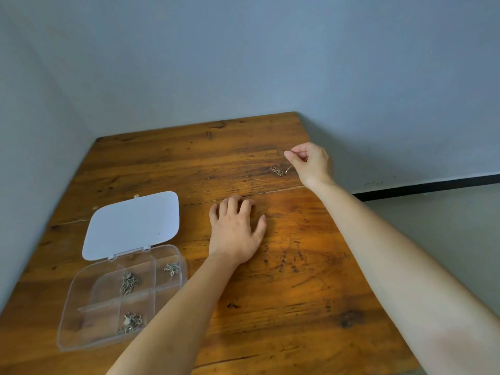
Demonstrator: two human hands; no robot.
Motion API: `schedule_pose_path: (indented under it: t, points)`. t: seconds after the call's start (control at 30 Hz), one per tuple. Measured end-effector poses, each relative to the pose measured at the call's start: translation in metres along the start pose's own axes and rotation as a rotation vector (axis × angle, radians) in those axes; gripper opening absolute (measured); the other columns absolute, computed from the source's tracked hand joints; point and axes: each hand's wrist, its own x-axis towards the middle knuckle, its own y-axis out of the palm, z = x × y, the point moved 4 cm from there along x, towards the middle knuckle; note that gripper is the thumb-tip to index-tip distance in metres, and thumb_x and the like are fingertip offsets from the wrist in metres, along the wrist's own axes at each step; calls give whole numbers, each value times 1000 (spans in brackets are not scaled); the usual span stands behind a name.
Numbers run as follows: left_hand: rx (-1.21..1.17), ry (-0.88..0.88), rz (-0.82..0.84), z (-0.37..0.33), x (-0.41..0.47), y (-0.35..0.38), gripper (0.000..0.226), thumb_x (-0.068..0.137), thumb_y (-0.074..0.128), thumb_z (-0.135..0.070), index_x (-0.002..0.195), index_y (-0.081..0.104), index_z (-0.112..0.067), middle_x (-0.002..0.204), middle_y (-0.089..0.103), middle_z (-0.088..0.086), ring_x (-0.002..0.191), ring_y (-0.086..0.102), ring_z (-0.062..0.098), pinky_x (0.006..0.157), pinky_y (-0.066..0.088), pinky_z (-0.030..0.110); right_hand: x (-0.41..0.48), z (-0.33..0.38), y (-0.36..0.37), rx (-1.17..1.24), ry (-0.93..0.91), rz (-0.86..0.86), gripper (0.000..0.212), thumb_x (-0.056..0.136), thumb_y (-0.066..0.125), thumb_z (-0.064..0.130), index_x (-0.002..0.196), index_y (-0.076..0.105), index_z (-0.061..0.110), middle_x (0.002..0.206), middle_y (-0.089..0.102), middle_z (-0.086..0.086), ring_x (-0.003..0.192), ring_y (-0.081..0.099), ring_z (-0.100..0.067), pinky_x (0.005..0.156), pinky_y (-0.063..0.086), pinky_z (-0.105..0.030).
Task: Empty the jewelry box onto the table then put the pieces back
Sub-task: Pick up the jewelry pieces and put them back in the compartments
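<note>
A clear plastic jewelry box point(81, 315) lies open at the table's near left, its white lid point(132, 226) folded back flat. Three of its compartments hold small silver chains: one point(129, 283) in the middle, one point(131, 322) at the front, one point(172, 268) at the right. My right hand point(311, 163) is over the far right of the table, thumb and forefinger pinched on a thin chain point(278, 170) whose bunched end rests on the wood. My left hand point(235, 231) lies flat on the table, fingers spread, holding nothing.
The wooden table point(270, 293) stands in a corner, with grey walls at the back and left. Its right edge drops to a pale floor point(446, 212) with a dark skirting strip along the wall.
</note>
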Motion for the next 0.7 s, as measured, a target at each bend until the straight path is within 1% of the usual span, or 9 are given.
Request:
schedule_pose_path:
  t: [0.13, 0.2, 0.27, 0.37, 0.47, 0.53, 0.6, 0.67, 0.7]
  points:
    - [-4, 0, -5, -1, 0, 1, 50, 95, 34, -58, 131, 52, -28, 141, 45, 3, 136, 34, 23, 119, 15, 50, -15, -26, -2, -98, 53, 8, 31, 91, 67, 43, 112, 69, 19, 111, 68, -1, 99, 62, -15, 80, 43, -26]
    - [-8, 1, -10, -1, 0, 0, 50, 94, 34, -58, 131, 52, -28, 141, 46, 3, 136, 34, 23, 118, 16, 50, -25, -35, -2, -156, 58, 44, 36, 91, 68, 42, 117, 67, 18, 116, 65, -5, 104, 63, -19, 81, 45, -27]
    - [-7, 0, -3, -1, 0, 0, 50, 94, 34, -58, 131, 51, -29, 142, 45, 3, 137, 33, 23, 118, 16, 51, -34, -38, -1, -203, 42, 86, 43, 90, 69, 41, 125, 63, 16, 123, 60, -8, 110, 62, -24, 87, 48, -32]
    - [-2, -10, 17, -1, 0, -1, 52, 94, 33, -59, 133, 50, -30, 142, 44, 3, 138, 32, 23, 118, 15, 51, -43, -36, -3, -267, 41, 151, 64, 89, 71, 42, 143, 48, 16, 138, 52, -12, 125, 54, -28, 102, 48, -44]
    - [10, -21, 55, -2, 0, -4, 54, 94, 31, -60, 136, 47, -31, 144, 43, 3, 139, 30, 23, 118, 15, 51, -54, -30, -10, -292, 51, 250, 84, 86, 73, 45, 153, 29, 19, 152, 41, -12, 137, 45, -29, 109, 42, -52]
    - [5, -28, 97, -2, 1, -6, 55, 94, 32, -60, 139, 45, -31, 147, 41, 2, 140, 29, 24, 118, 14, 52, -65, -26, -19, -301, 48, 293, 87, 86, 72, 46, 155, 25, 23, 157, 37, -10, 140, 41, -30, 110, 40, -53]
    - [-6, -33, 141, -2, 0, -11, 56, 95, 36, -60, 141, 45, -29, 148, 40, 2, 141, 29, 25, 119, 15, 51, -78, -22, -29, -298, 53, 307, 87, 86, 71, 49, 155, 24, 26, 158, 36, -8, 142, 39, -29, 110, 41, -53]
    - [-17, -20, 144, -5, -5, -23, 56, 96, 40, -58, 141, 47, -26, 147, 44, 2, 140, 32, 25, 118, 21, 49, -93, -17, -36, -302, 44, 308, 85, 86, 69, 52, 154, 24, 28, 157, 38, -7, 140, 41, -29, 108, 43, -53]
    - [-32, -7, 116, -6, -10, -31, 55, 96, 41, -56, 140, 49, -24, 146, 46, 2, 139, 33, 25, 118, 24, 48, -101, -14, -38, -310, 33, 305, 83, 86, 67, 54, 154, 25, 30, 156, 38, -6, 139, 43, -28, 107, 44, -53]
